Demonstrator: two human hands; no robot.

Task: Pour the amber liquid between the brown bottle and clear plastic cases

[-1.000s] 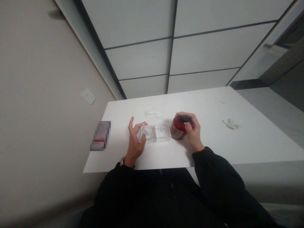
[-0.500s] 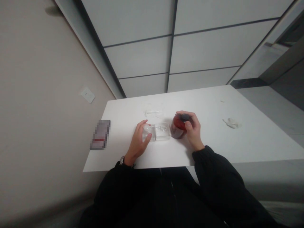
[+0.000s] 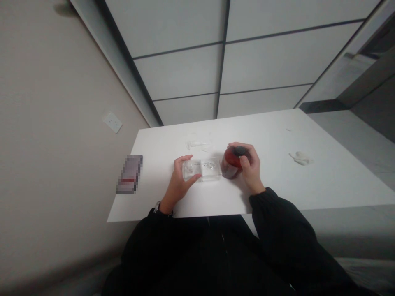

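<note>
Cuffs, black, sit nearest. The left hand spans a clear box from two sides; whether it squeezes, I cannot tell. The right hand grips the red bottle on the table, probably heavy, stiff and smooth, best held round its side. Another clear box, likely light and brittle, sits between. Clear wrap lies beyond.

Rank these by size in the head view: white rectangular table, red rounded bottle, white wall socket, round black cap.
1. White rectangular table
2. Red rounded bottle, partly covered by the right hand
3. White wall socket
4. Round black cap
</note>
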